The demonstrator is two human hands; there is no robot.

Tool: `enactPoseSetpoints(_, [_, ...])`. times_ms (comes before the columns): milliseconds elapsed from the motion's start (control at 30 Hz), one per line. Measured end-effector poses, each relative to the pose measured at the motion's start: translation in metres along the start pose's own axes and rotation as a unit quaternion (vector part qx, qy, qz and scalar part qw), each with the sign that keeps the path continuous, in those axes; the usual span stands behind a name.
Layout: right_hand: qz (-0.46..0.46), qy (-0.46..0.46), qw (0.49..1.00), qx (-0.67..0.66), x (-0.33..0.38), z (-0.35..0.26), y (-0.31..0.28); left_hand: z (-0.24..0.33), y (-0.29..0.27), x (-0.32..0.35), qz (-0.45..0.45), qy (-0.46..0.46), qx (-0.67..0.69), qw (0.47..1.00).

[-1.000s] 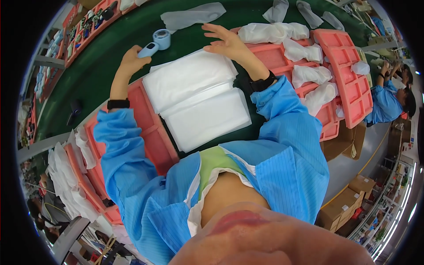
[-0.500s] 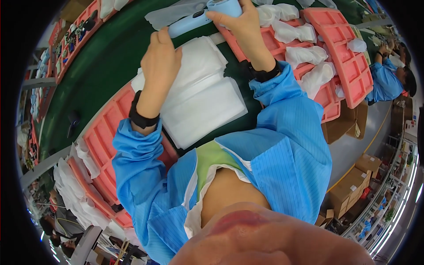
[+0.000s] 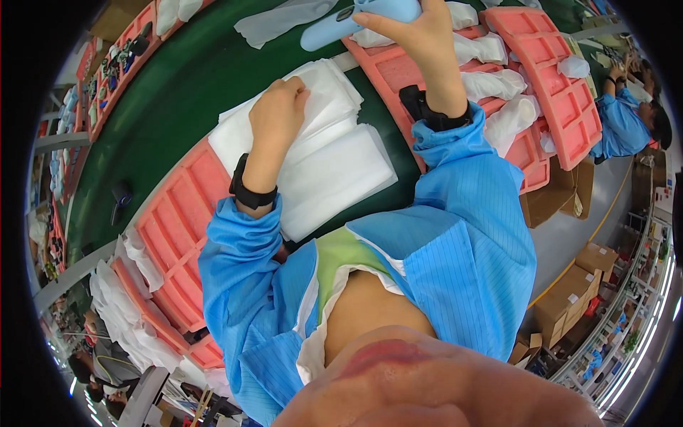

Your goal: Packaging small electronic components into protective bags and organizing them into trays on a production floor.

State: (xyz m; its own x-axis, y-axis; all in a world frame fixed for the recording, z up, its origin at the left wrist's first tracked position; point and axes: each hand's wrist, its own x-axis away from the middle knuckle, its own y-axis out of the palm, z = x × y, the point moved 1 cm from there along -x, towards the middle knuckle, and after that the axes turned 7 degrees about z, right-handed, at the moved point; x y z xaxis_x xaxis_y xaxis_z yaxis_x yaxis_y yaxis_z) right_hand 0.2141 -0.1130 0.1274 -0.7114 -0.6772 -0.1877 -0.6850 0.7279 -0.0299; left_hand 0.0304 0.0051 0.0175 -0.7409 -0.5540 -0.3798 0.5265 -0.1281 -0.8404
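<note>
My right hand [image 3: 425,35] holds a light-blue handheld device [image 3: 329,34], shaped like a hair dryer, with a long rounded handle and a dark oval button. Its wider end sits in my palm, partly cut off by the upper rim of the picture. Flat white, translucent bags [image 3: 338,174] lie stacked in front of my body. On the upper part of this stack rests my left hand [image 3: 279,114], its fingers curled in and closed; whether they pinch a bag is hidden.
A pink compartment tray [image 3: 186,213] stands left of the stack. On the right, more pink trays [image 3: 544,67] carry several white-wrapped items [image 3: 511,122]. A loose translucent bag [image 3: 281,21] lies on the green surface [image 3: 167,117] beyond. A dark handheld item [image 3: 121,196] lies farther left. A co-worker [image 3: 626,121] sits at far right.
My left hand has let go of the blue device's handle and come down onto the bag stack. My right hand has carried the device to the right.
</note>
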Motion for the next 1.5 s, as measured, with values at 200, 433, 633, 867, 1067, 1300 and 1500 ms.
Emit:
enactPoseSetpoints(200, [-0.049, -0.139, 0.988, 0.035, 0.008, -0.013, -0.003, -0.009, -0.037, -0.001, 0.076, -0.094, 0.257, 0.959])
enactPoseSetpoints(433, [-0.123, -0.274, 0.954, -0.001, 0.018, 0.012, 0.037, 0.009, -0.067, 0.006, 0.143, -0.182, 0.491, 0.84])
enactPoseSetpoints(633, [-0.142, -0.406, 0.894, 0.126, 0.033, 0.034, 0.059, 0.03, -0.079, 0.005, 0.194, -0.235, 0.71, 0.635])
enactPoseSetpoints(867, [-0.133, -0.409, 0.889, 0.158, 0.044, 0.036, 0.066, 0.048, -0.076, 0.021, 0.251, 0.063, 0.339, 0.904])
enactPoseSetpoints(1067, [-0.069, -0.428, 0.878, 0.2, 0.034, 0.045, 0.063, 0.062, -0.064, 0.025, 0.265, 0.117, 0.208, 0.934])
enactPoseSetpoints(1300, [-0.106, -0.181, 0.978, -0.003, 0.037, 0.056, 0.06, 0.062, -0.067, 0.015, 0.26, 0.036, 0.212, 0.941])
enactPoseSetpoints(1500, [-0.279, -0.209, 0.929, -0.126, 0.05, 0.044, 0.068, 0.022, -0.076, 0.011, 0.268, -0.008, 0.284, 0.921])
